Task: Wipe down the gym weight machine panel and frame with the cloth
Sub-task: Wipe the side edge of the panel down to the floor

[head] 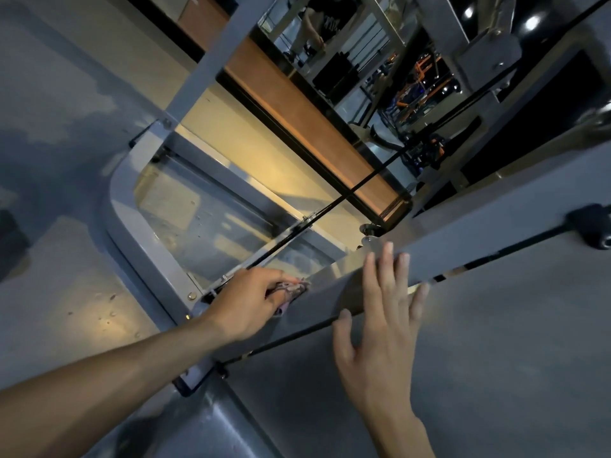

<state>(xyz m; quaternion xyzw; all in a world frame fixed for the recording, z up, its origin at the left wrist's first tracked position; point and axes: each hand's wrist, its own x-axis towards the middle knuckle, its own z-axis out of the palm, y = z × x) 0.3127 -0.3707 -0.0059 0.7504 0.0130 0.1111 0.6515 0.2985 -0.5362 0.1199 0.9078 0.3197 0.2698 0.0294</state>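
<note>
My left hand [244, 302] grips a crumpled pinkish cloth [292, 289] and presses it against the grey frame bar [463, 239] of the weight machine, near the bar's lower end. My right hand [380, 312] lies flat on the same bar to the right of the cloth, fingers straight and spread. Behind the bar sits a clear panel [205, 219] in a rounded grey surround. Most of the cloth is hidden inside my left fist.
A black cable [363, 183] runs diagonally from the panel's edge up to the right. A black knob [591, 226] sticks out of the bar at far right. A mirror [330, 38] above reflects a person and gym equipment. Grey floor lies at left.
</note>
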